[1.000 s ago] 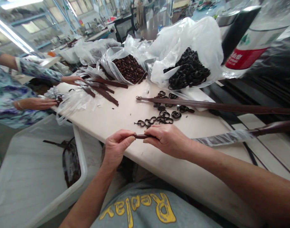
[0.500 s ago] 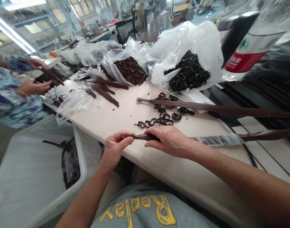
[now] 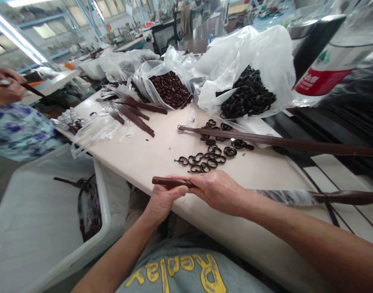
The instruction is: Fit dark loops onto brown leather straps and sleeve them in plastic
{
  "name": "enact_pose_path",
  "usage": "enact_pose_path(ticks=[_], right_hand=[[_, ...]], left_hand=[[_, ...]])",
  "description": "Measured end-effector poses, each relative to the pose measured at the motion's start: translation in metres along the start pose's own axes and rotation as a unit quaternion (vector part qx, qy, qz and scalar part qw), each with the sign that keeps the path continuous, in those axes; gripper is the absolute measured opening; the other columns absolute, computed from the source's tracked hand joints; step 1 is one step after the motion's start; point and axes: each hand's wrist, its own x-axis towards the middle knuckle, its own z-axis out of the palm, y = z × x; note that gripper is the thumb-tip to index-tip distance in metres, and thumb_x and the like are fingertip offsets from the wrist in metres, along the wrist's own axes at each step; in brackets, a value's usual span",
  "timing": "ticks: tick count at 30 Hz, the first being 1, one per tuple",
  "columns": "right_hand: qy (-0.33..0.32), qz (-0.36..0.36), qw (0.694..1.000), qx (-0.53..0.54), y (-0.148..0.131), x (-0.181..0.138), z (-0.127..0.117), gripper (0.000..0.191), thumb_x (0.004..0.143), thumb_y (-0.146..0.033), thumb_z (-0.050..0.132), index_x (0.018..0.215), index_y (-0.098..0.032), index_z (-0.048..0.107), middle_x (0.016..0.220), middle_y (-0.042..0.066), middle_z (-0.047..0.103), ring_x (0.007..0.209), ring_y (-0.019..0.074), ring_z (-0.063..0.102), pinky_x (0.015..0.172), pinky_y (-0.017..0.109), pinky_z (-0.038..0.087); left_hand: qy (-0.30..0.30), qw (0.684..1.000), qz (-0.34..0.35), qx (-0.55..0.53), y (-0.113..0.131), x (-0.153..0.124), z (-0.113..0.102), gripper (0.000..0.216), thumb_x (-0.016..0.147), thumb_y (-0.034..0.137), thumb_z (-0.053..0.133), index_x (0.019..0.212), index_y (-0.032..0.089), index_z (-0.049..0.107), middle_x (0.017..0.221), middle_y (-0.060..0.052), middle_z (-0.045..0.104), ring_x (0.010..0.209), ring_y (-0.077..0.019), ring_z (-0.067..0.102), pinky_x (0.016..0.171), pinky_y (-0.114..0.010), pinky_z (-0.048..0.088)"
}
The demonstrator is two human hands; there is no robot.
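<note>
A brown leather strap (image 3: 169, 181) runs between my two hands over the near edge of the table, its rounded end sticking out to the left. My left hand (image 3: 164, 199) pinches it from below, thumb on top, just behind that end. Close beside it, my right hand (image 3: 219, 191) is closed around the strap, and its fingertips are partly hidden. Past my right wrist the strap seems to continue in a clear plastic wrap (image 3: 288, 197). Small dark leather loops (image 3: 209, 156) lie just beyond my hands. Behind them a second brown strap (image 3: 274, 140) stretches to the right.
Open plastic bags hold brown loops (image 3: 171, 89) and black loops (image 3: 249, 95) at the back. Brown strips (image 3: 134, 116) lie at the left. A white bin (image 3: 102, 191) stands below the table edge. A bottle (image 3: 329, 67) stands back right; a co-worker's hands (image 3: 9, 87) are far left.
My left hand has shifted right, close to my right hand, and the strap's end now projects left past it. The co-worker's hands have moved away to the left.
</note>
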Motion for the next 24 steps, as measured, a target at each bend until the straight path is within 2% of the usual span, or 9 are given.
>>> enact_pose_path(ticks=[3, 7, 10, 13, 17, 21, 24], right_hand=[[-0.007, 0.010, 1.000, 0.007, -0.001, 0.001, -0.002, 0.032, 0.099, -0.042, 0.049, 0.089, -0.016, 0.065, 0.075, 0.004, 0.070, 0.065, 0.0154, 0.060, 0.055, 0.026, 0.023], [-0.017, 0.010, 1.000, 0.018, 0.005, 0.001, -0.010, 0.034, 0.097, -0.049, 0.049, 0.095, -0.018, 0.062, 0.081, 0.005, 0.070, 0.069, 0.0176, 0.062, 0.057, 0.026, 0.025], [-0.021, 0.021, 1.000, 0.003, 0.008, 0.002, -0.013, 0.035, 0.099, -0.050, 0.046, 0.095, -0.019, 0.062, 0.081, 0.004, 0.070, 0.070, 0.0185, 0.063, 0.056, 0.027, 0.024], [-0.033, 0.046, 0.998, -0.039, 0.004, 0.002, -0.010, 0.033, 0.099, -0.046, 0.047, 0.092, -0.018, 0.062, 0.079, 0.005, 0.071, 0.069, 0.0193, 0.064, 0.055, 0.028, 0.021], [-0.014, 0.068, 0.994, -0.087, -0.005, 0.001, -0.001, 0.031, 0.100, -0.042, 0.047, 0.090, -0.017, 0.062, 0.077, 0.006, 0.071, 0.068, 0.0199, 0.065, 0.055, 0.029, 0.023], [-0.008, 0.049, 0.996, -0.070, -0.004, 0.001, 0.000, 0.033, 0.101, -0.042, 0.045, 0.089, -0.016, 0.062, 0.080, 0.007, 0.071, 0.070, 0.0200, 0.066, 0.058, 0.028, 0.030], [0.002, 0.030, 1.000, -0.010, 0.004, 0.001, -0.009, 0.034, 0.095, -0.050, 0.054, 0.104, -0.017, 0.062, 0.092, 0.008, 0.072, 0.081, 0.0218, 0.067, 0.066, 0.028, 0.039]], left_hand=[[-0.012, 0.999, 0.044, 0.017, -0.001, 0.002, -0.002, 0.016, 0.069, 0.025, 0.083, 0.083, 0.022, 0.078, 0.084, 0.000, 0.073, 0.080, -0.0134, 0.063, 0.078, -0.022, 0.049], [0.039, 0.995, 0.085, 0.017, 0.012, 0.009, -0.014, 0.015, 0.065, 0.023, 0.085, 0.079, 0.022, 0.078, 0.079, 0.001, 0.072, 0.073, -0.0113, 0.060, 0.072, -0.021, 0.047], [0.079, 0.994, 0.082, 0.000, 0.020, 0.012, -0.019, 0.019, 0.060, 0.025, 0.088, 0.076, 0.021, 0.078, 0.074, 0.001, 0.071, 0.065, -0.0101, 0.057, 0.065, -0.021, 0.046], [0.093, 0.994, 0.061, -0.019, 0.019, 0.011, -0.017, 0.023, 0.054, 0.027, 0.090, 0.073, 0.020, 0.078, 0.071, 0.000, 0.071, 0.060, -0.0099, 0.055, 0.062, -0.022, 0.046], [0.055, 0.998, 0.033, 0.007, 0.009, 0.008, -0.005, 0.023, 0.058, 0.025, 0.088, 0.078, 0.020, 0.079, 0.071, 0.000, 0.072, 0.064, -0.0105, 0.058, 0.066, -0.022, 0.048], [0.004, 1.000, 0.012, 0.022, 0.004, 0.007, 0.007, 0.019, 0.063, 0.022, 0.086, 0.080, 0.020, 0.078, 0.079, -0.001, 0.075, 0.076, -0.0141, 0.064, 0.073, -0.024, 0.051], [0.022, 0.999, 0.019, -0.026, 0.012, 0.012, 0.005, 0.021, 0.063, 0.026, 0.087, 0.080, 0.019, 0.078, 0.077, -0.001, 0.075, 0.070, -0.0123, 0.065, 0.071, -0.022, 0.053]])
